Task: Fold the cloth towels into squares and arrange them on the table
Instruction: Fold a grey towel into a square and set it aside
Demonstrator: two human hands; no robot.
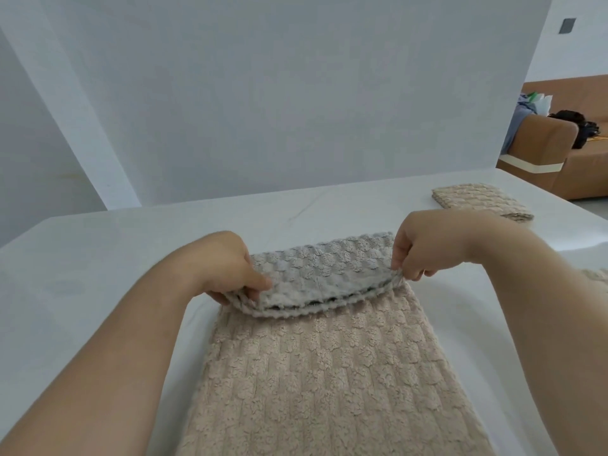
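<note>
A beige, bumpy-textured cloth towel (316, 373) lies lengthwise on the white table (98, 274), running from the bottom edge of the view to the middle. Its far end is doubled back toward me, showing a greyer underside (325, 268). My left hand (227, 268) pinches the left corner of that doubled end, thumb on top. My right hand (424, 245) pinches the right corner with its fingertips. Both corners are lifted slightly off the layer below. A second beige towel (480, 202), folded into a flat square, lies at the far right of the table.
A tall white board (279, 93) stands along the table's back edge. A brown sofa (559, 149) with bags on it stands beyond the table at the right. A sliver of another beige cloth (597, 278) shows at the right edge.
</note>
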